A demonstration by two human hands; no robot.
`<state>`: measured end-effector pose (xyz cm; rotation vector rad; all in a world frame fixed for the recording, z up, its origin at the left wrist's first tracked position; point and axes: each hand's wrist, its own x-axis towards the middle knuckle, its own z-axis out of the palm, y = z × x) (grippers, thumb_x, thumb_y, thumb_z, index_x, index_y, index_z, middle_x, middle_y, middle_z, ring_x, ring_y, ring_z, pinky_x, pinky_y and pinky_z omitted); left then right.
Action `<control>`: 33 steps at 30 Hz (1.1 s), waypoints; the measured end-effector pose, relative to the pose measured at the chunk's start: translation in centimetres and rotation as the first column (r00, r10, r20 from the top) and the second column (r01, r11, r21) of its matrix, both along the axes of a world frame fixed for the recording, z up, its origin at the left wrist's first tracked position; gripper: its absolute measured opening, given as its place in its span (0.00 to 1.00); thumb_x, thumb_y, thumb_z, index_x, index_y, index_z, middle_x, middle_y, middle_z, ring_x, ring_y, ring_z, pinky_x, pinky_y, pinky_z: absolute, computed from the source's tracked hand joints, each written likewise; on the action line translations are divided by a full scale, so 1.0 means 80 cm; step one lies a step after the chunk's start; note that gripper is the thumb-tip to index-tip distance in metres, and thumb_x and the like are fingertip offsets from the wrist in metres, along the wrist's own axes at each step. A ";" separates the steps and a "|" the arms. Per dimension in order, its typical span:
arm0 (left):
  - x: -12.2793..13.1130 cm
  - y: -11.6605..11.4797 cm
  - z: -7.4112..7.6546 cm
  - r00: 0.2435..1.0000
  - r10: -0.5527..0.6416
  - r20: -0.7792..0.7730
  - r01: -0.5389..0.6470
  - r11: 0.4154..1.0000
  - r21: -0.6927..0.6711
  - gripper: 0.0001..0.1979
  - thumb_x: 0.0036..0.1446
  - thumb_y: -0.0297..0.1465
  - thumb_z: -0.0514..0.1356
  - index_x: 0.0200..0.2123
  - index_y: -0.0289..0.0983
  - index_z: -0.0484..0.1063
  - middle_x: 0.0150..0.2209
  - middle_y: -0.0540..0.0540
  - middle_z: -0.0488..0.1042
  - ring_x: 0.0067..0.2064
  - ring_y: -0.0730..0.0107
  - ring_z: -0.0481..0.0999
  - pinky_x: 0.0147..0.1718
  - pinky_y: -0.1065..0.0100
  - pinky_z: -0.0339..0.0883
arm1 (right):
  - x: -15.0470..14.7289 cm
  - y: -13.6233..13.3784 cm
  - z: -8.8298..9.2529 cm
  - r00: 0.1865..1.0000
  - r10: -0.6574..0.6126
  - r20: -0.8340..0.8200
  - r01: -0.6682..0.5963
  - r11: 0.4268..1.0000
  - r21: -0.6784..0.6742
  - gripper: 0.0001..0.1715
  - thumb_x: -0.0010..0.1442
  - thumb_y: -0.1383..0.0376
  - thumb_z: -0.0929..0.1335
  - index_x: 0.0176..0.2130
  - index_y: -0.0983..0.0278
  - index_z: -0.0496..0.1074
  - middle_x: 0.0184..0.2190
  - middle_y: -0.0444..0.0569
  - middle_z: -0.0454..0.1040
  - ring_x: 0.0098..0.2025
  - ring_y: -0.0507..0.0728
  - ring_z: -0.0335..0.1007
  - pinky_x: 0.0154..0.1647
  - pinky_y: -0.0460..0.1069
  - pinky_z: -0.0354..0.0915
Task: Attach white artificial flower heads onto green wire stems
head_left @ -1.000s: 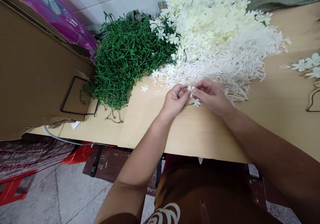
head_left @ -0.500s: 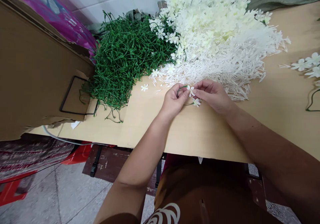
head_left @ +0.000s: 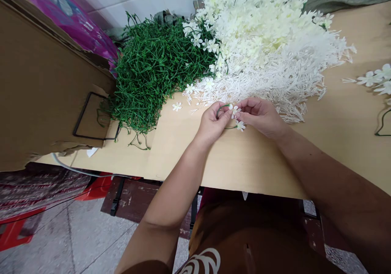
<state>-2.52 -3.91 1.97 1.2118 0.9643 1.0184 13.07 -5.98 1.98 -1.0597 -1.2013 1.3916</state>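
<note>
My left hand (head_left: 213, 122) pinches a thin green stem (head_left: 222, 107) that carries small white flowers; one flower (head_left: 240, 125) hangs just below the fingers. My right hand (head_left: 262, 115) is closed in a pinch on another small white flower (head_left: 234, 110) at the stem's tip. Both hands meet above the light wooden table (head_left: 244, 164), just in front of a heap of white plastic stamen pieces (head_left: 281, 78). Behind that lies a pile of cream-white flowers (head_left: 253, 21). A tangle of green stems (head_left: 152, 70) lies to the left.
A brown cardboard box (head_left: 42, 86) with a black wire handle stands at the left. A single loose flower (head_left: 176, 107) lies on the table. Finished flower sprigs (head_left: 377, 80) lie at the right edge. White tiled wall behind; red stools and a dark bench are below the table.
Hardly anything has moved; my fingers have shifted slightly on the flower and stem, and both hands stay together in the same spot.
</note>
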 end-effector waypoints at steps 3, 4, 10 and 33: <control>0.000 -0.001 0.001 1.000 -0.010 -0.001 0.010 1.000 -0.005 0.15 0.46 0.33 0.72 0.27 0.36 0.67 0.18 0.57 0.62 0.20 0.82 0.57 0.22 0.75 0.52 | -0.001 0.000 0.001 1.000 -0.010 0.015 0.010 1.000 0.019 0.15 0.45 0.60 0.78 0.31 0.65 0.75 0.25 0.43 0.73 0.25 0.48 0.64 0.24 0.45 0.61; 0.000 -0.002 0.002 1.000 -0.007 0.001 0.007 1.000 -0.009 0.15 0.46 0.33 0.72 0.27 0.36 0.67 0.19 0.57 0.63 0.21 0.82 0.58 0.22 0.75 0.52 | -0.001 0.000 0.001 1.000 -0.011 0.027 0.010 1.000 0.021 0.14 0.45 0.61 0.77 0.31 0.65 0.75 0.24 0.43 0.72 0.24 0.48 0.64 0.24 0.45 0.61; 0.000 -0.003 0.002 1.000 -0.025 0.000 0.025 1.000 -0.008 0.16 0.44 0.34 0.72 0.28 0.36 0.69 0.21 0.57 0.66 0.21 0.83 0.58 0.22 0.76 0.51 | -0.004 0.001 0.000 0.997 -0.041 0.069 0.038 0.998 0.042 0.11 0.45 0.64 0.76 0.28 0.65 0.74 0.20 0.40 0.70 0.22 0.47 0.61 0.23 0.45 0.58; -0.002 -0.002 0.000 0.994 -0.110 -0.011 0.111 0.993 0.029 0.23 0.56 0.49 0.62 0.22 0.37 0.64 0.18 0.54 0.56 0.22 0.77 0.53 0.22 0.70 0.48 | 0.003 0.000 0.002 0.968 0.045 -0.247 -0.081 0.987 -0.137 0.25 0.37 0.52 0.81 0.25 0.62 0.70 0.23 0.42 0.74 0.26 0.50 0.69 0.27 0.46 0.66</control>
